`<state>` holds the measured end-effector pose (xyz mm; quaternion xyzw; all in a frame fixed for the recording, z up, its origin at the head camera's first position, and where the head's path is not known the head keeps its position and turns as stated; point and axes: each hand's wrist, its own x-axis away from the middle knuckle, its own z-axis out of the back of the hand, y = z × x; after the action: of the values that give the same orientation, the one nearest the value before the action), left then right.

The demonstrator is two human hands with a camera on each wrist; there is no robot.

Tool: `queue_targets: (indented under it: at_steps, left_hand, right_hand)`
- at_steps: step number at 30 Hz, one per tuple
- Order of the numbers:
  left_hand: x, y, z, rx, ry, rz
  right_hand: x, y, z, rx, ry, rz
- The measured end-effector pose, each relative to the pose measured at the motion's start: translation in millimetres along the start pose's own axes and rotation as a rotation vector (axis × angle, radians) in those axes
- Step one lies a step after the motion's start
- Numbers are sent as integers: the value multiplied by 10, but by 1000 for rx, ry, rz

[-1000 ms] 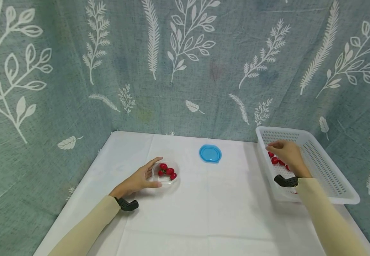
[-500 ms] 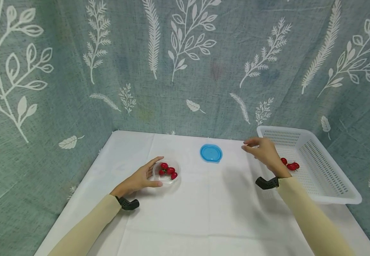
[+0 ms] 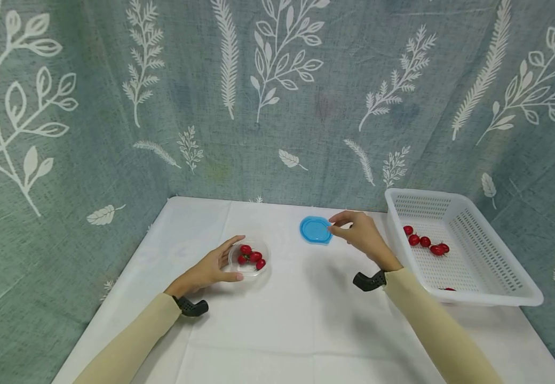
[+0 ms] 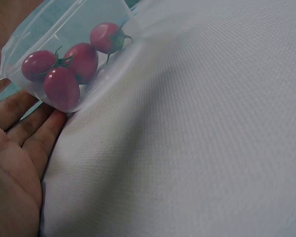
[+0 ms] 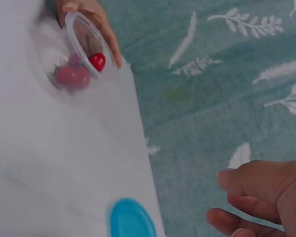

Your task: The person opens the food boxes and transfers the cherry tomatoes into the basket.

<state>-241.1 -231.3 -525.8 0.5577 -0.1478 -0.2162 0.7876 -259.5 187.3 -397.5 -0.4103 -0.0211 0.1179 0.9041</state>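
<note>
Left of centre, five red tomatoes [image 3: 254, 256] sit in a see-through cup [image 3: 250, 271] with the left hand [image 3: 207, 271] curled round it; right hand [image 3: 361, 234] is beside the blue lid [image 3: 315, 230], thumb and fingertips apart; only the head view gets the white basket [image 3: 493, 261]; tablecloth [image 3: 282, 320] stretches out in front, back edge just past the lid.

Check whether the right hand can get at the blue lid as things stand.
Probably yes: the right hand is close to the blue lid, looks empty, and nothing visible blocks the way between them.
</note>
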Motion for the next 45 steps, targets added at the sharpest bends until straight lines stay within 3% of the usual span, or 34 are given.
queue_targets:
  at_steps: [17, 26, 33, 45]
  left_hand:
    - [21, 48, 12, -4, 8, 5]
    - [5, 16, 4, -3, 21, 23]
    - [6, 19, 6, -6, 13, 16]
    - [9, 44, -9, 4, 4, 29]
  right_hand:
    - [-101, -306, -869, -131, -127, 87]
    - [-138, -446, -1266, -92, -193, 132]
    - [-168, -555, -1465, -85, -211, 166]
    - [-210, -712, -1643, -89, -255, 112]
